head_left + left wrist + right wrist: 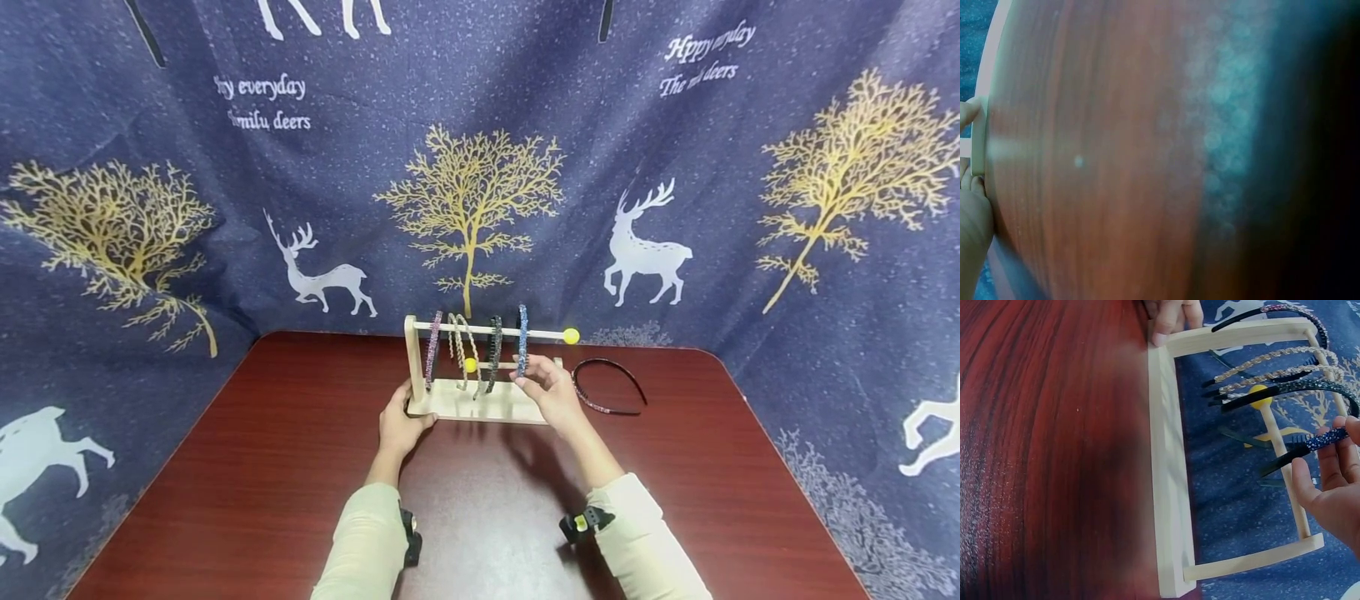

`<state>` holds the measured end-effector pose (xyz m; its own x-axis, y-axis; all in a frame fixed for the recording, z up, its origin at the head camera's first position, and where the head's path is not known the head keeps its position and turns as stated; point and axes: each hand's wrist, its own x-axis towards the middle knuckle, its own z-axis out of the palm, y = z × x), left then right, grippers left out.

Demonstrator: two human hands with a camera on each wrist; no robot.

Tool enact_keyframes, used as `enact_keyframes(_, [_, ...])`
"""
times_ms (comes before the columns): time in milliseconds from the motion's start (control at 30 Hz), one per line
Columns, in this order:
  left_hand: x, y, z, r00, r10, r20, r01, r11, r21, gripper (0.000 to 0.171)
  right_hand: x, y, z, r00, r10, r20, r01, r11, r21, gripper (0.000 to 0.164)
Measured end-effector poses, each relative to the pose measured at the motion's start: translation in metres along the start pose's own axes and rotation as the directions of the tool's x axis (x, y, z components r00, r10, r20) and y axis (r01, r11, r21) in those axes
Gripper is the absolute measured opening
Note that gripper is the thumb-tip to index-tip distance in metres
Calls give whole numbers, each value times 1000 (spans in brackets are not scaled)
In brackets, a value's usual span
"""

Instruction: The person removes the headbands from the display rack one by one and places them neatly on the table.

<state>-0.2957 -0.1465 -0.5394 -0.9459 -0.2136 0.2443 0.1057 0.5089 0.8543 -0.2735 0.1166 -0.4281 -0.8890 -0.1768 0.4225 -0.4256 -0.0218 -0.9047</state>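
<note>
1. Headband rack (457, 406) of pale wood is standing near the far edge of the dark red table (300, 467), in front of a blue cloth (480, 75) printed with trees and deer. Its upper bar is reaching out from the left upright, and its lower bar is running from the right upright.
2. Left hand (402, 422) is gripping the left end of the rack, down at the base, with the thumb toward the front.
3. Right hand (553, 398) is pinching the lower part of the blue headband (522, 340) between thumb and fingers. That loop is passing over the upper bar; whether the bar is bearing its weight I cannot tell.
4. Purple headband (432, 354), two beige braided headbands (471, 337) and a dark glittery headband (495, 354) are hanging from the upper bar, in that order from the left upright.
5. Black headband (597, 407) with a pinkish glittery stretch is lying on the table, just right of the rack.
6. Yellow balls (572, 336) are capping the bars, one at each free end.
</note>
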Motion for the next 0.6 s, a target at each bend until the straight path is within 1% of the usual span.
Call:
enact_keyframes(100, [0, -1, 0, 1000, 1, -3, -1, 1000, -3, 82, 1, 8, -4, 1000, -4, 2, 4, 1000, 13, 29])
enact_keyframes(200, [0, -1, 0, 1000, 2, -3, -2, 1000, -5, 82, 1, 14, -8, 1000, 4, -15, -4, 1000, 26, 30])
enact_keyframes(400, [0, 0, 0, 1000, -4, 3, 4, 1000, -5, 82, 1, 12, -15, 999, 0, -51, 3, 998, 58, 31])
enact_keyframes(533, [0, 0, 0, 1000, -4, 1, 4, 1000, -9, 81, 0, 9, -20, 998, -8, -63, 12, 998, 61, 30])
enact_keyframes(600, [-1, 0, 0, 1000, -6, 1, 6, 1000, -8, 81, 0, 8, -22, 998, -12, -59, 17, 997, 81, 31])
